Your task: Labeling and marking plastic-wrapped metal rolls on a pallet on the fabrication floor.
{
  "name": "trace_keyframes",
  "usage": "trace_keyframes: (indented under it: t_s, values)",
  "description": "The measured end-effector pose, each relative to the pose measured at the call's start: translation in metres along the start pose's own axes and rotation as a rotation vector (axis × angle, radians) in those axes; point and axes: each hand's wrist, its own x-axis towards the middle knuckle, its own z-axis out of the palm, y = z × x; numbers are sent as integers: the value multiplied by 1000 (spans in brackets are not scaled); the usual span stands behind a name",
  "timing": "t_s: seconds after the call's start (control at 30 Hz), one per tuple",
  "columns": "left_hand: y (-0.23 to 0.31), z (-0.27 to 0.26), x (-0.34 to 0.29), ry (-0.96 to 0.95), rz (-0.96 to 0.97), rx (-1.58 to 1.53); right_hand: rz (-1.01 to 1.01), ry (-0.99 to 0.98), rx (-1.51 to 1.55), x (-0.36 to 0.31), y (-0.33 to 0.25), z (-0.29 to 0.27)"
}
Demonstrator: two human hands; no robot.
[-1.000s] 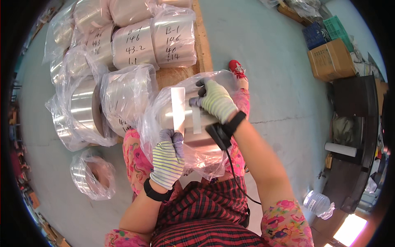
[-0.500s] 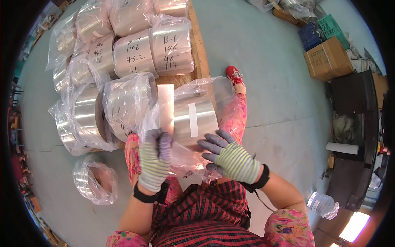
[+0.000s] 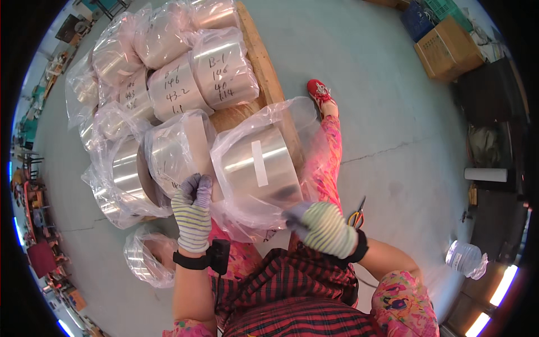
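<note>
My left hand (image 3: 191, 216), in a striped glove with grey fingers, is closed in a pinch at the base of a pale flat strip (image 3: 201, 143). The strip stands in front of a plastic-wrapped roll. To its right lies a shiny metal roll (image 3: 269, 160) in a loose clear plastic bag (image 3: 241, 216), a white label (image 3: 259, 163) along its side. My right hand (image 3: 325, 227), gloved alike, is at the bag's lower right corner. Motion smears its fingers, so their grip is unclear. Scissors (image 3: 356, 218) with yellow-orange handles show beside my right wrist.
Several bagged rolls (image 3: 222, 70) with handwriting stand on a wooden pallet (image 3: 258, 53). Another bagged roll (image 3: 150, 257) sits on the floor at left. At right are a cardboard box (image 3: 449, 48), a white cylinder (image 3: 485, 174) and a plastic water jug (image 3: 465, 258).
My left hand has moved left and slightly down with the strip, away from the labelled roll. My right hand has dropped from the roll's edge to the bag's corner. The scissors have come into view.
</note>
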Motion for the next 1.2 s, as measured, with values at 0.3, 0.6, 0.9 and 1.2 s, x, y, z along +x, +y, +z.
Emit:
trace_keyframes:
  t_s: [0.3,0.6,0.9,1.2]
  values:
    - [50,99,-46,-707,317,-167,311,265,536,-8,29,-22]
    - [32,50,-59,-634,448,9,588,434,423,-38,169,-31]
    - [-34,42,-49,-532,117,9,354,-180,-320,52,136,50]
    - [-41,42,-43,-556,145,31,193,-346,949,57,174,89]
